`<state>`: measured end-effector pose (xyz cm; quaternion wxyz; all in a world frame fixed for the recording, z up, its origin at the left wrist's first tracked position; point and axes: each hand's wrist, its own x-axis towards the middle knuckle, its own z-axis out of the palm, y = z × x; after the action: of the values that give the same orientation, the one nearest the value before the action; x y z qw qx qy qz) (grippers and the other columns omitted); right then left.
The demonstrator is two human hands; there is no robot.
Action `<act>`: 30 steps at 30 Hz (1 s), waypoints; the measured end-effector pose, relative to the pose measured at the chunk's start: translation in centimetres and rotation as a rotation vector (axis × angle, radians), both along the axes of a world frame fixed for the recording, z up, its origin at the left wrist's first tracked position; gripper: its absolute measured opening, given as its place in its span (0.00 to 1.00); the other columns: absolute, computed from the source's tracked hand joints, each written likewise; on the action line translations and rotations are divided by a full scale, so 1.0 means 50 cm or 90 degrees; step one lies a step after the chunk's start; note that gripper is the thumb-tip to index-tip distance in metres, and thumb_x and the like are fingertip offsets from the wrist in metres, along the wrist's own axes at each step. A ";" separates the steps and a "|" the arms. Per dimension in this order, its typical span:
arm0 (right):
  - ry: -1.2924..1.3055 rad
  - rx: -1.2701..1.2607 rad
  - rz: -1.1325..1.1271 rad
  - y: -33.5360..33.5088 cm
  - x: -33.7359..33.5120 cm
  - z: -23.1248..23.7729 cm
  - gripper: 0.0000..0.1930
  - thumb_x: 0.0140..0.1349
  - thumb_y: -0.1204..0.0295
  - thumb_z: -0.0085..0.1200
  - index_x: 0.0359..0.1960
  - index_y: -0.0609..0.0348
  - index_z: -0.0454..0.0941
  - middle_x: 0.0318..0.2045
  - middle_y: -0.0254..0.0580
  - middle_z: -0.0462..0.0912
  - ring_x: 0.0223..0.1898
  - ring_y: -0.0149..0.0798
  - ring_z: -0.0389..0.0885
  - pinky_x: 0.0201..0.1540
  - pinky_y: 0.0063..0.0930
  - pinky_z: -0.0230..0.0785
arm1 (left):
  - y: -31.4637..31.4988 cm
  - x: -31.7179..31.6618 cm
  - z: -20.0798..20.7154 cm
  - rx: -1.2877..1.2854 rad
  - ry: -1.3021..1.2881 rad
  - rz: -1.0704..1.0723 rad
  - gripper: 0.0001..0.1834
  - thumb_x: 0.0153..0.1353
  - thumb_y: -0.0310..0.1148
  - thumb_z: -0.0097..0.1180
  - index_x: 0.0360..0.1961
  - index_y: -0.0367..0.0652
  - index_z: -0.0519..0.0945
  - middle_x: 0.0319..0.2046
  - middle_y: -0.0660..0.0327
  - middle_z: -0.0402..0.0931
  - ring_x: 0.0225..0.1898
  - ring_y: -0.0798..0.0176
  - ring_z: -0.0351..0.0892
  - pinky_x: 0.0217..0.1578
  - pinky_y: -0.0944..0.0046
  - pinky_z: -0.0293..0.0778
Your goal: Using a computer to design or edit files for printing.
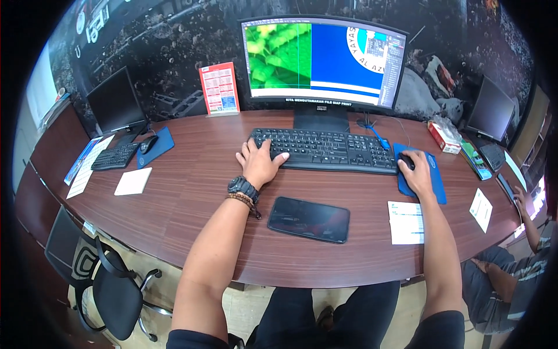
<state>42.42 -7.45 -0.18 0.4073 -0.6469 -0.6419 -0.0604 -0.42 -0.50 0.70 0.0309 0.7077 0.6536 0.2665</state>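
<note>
My left hand (261,165) rests on the left end of a black keyboard (325,150), fingers spread over the keys and the thumb along its front edge. On that wrist are a black watch and a beaded bracelet. My right hand (416,172) is wrapped over a black computer mouse (405,160), which lies on a blue mouse pad (437,185). Behind the keyboard stands a curved monitor (322,61), lit with green leaves and a blue layout. A dark smartphone (309,219) lies face up between my forearms. Beside my right forearm is a printed paper (404,224).
To the left are another monitor (115,102), keyboard (115,156), mouse and white paper pad (133,181). A red calendar (220,89) stands behind. On the right are a tissue box (444,138) and a seated person (505,279). An office chair (116,291) stands at lower left.
</note>
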 end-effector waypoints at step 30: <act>0.005 0.019 -0.003 -0.003 -0.010 0.006 0.17 0.55 0.70 0.58 0.46 0.61 0.81 0.48 0.51 0.78 0.52 0.54 0.78 0.58 0.41 0.69 | 0.008 -0.006 -0.002 0.000 0.023 -0.003 0.42 0.61 0.64 0.56 0.67 0.44 0.70 0.68 0.35 0.55 0.71 0.34 0.49 0.67 0.28 0.43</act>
<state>41.92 -7.61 0.11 0.4193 -0.6427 -0.6376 -0.0679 -0.70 -0.10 0.60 0.0197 0.7140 0.6521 0.2540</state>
